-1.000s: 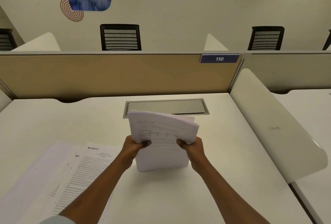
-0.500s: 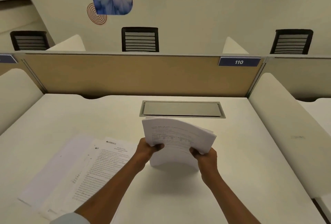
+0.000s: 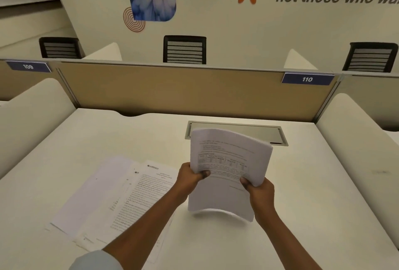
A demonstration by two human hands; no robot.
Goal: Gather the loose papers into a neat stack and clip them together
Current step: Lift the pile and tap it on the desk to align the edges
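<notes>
Paper stack (image 3: 228, 161) | now straighter, bowed | left grip (image 3: 187, 180), right grip (image 3: 259, 192) still holding

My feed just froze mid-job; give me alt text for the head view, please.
A bowed stack of white printed papers is held upright over the white desk, the left hand gripping its left edge and the right hand its right edge. More loose printed sheets lie fanned on the desk to the left; no clip is visible.

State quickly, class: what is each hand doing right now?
Left hand: closed, gripping the left edge of the paper stack.
Right hand: closed, gripping the right edge of the same stack.
</notes>
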